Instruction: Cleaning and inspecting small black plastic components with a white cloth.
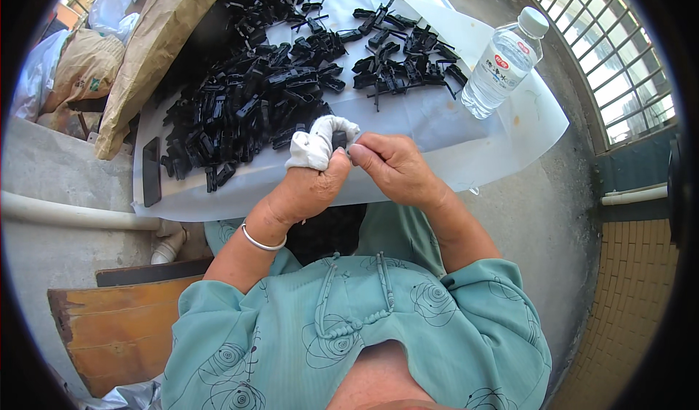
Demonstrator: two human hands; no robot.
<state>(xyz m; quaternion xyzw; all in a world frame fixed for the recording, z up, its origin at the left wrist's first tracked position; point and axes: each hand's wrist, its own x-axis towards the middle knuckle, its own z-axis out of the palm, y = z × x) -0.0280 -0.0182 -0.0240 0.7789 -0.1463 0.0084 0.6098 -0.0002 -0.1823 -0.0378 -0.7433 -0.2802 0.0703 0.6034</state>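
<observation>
My left hand (pixel 312 186), with a white cloth or cut-off glove (pixel 312 146) around its fingers, is closed on a small black plastic part (pixel 339 140). Close against it, my right hand (pixel 399 165) pinches with thumb and forefinger at the part's right side. Whether a smaller piece sits between those right fingertips is hidden. Both hands are held above the near edge of the table. Just beyond them lies a large heap of similar black plastic parts (pixel 240 104). A smaller group of black parts with thin projecting stems (pixel 408 64) lies farther right.
White plastic sheeting (pixel 451 144) covers the table. A transparent water bottle (pixel 502 68) with a white cap stands at the right. A dark phone-like slab (pixel 151 171) lies at the left edge, near brown paper (pixel 156 42). A barred window (pixel 604 46) is at far right.
</observation>
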